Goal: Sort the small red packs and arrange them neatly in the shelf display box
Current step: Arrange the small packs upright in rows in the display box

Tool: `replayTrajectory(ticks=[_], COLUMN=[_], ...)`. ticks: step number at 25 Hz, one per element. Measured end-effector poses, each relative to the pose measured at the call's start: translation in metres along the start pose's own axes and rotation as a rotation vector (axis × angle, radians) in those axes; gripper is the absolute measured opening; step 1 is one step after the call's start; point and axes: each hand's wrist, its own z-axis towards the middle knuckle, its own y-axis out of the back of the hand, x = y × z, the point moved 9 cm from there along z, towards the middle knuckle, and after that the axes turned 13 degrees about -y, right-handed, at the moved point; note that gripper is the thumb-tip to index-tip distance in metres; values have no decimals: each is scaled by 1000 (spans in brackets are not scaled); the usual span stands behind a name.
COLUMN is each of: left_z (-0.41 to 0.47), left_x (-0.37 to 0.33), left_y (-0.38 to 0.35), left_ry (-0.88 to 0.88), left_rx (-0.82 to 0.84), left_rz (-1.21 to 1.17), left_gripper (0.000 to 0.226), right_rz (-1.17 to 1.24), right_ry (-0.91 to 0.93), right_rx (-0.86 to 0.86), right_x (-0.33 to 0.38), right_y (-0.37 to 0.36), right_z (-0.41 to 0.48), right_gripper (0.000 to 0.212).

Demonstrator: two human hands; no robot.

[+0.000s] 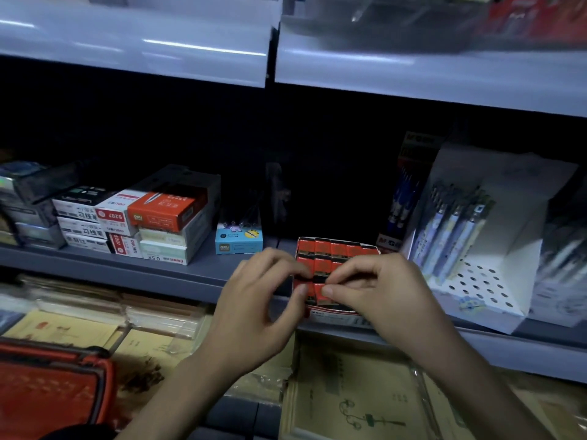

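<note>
- Grey metal shop shelving [197, 271] runs across the dim view, with a second shelf edge overhead.
- A shelf display box [330, 316] sits at the front lip of the shelf, right of centre, and is filled with rows of small red packs [338, 250] standing side by side.
- The left hand [254, 309] reaches in from the left with its fingers curled. Its thumb tip [300, 290] and forefinger close on the red packs at the left end of the front row.
- The right hand [384, 290] comes in from the right, also curled, and its thumb [327, 292] and forefinger pinch the front row just beside the left hand's thumb.
- Both grips are narrow pinches, nearly closed. In the blur it appears they meet on one pack or on two neighbouring ones, and I cannot tell which.
- A small blue box [239, 241] stands on the shelf left of the display box, and farther left is a stack of pen boxes [158, 223].
- To the right, a white perforated pen stand [486, 281] holds pens [451, 236].
- Below the shelf lie yellowish notebooks [349, 401] and a red case [50, 389].
</note>
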Motion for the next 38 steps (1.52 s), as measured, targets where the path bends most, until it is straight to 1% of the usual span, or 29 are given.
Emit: replayTrajectory(ticks=[2, 4, 6, 8, 10, 12, 15, 19, 21, 23, 24, 26, 28, 32, 36, 38], left_z=[-6, -12, -16, -15, -15, -16, -17, -15, -13, -12, -11, -7, 0, 6, -2, -4], left_x=[-8, -17, -24, -30, -34, -37, -41, -46, -45, -44, -43, -39, -32, -22, -24, -25], left_y=[-3, -6, -7, -5, -5, -7, -7, -7, -7, -9, -10, -11, -13, -21, -24, -24], left_ry=[-32, -64, -105, -129, -149, -143, -164, -218, -174, -110, -93, -83, -77, -105, -110, -116], left_rx=[59, 132, 211, 239, 242, 237, 225, 223, 209, 193, 185, 164, 154, 181, 198, 209], left_rz=[87, 199, 308, 364, 408, 429, 466, 542, 545, 548, 553, 567, 582, 592, 564, 568], left_gripper=[21, 28, 35, 37, 38, 39, 39, 34, 31, 27, 26, 23, 22, 27, 32, 37], right_rz=[-49, -88, -147, -143, -81, -47, -68, -124, -221, -411, -515, -637, -644, -687, -726, -726], right_ry=[49, 82, 120, 107, 61, 41, 90, 165, 202, 221, 241, 308, 327, 298, 295, 294], right_rx=[-94, -148, -106, -3, 36, -5, -58, -44, -37, -5, -14, -101, -160, -180, -150, -221], right_x=[0, 1, 2, 0, -3, -3, 0, 1, 1, -5, -8, -8, -9, -11, -8, -5], right_y=[0, 1, -1, -2, 0, 0, -3, 6, 21, 30, 32, 31, 25, 18, 11, 14], right_z=[-1, -3, -5, -7, -6, -4, -5, -14, -21, -27, -29, -30, -27, -17, -24, -26], right_gripper=[7, 6, 4, 7, 9, 8, 6, 7, 15, 31, 31, 21, 13, 8, 22, 31])
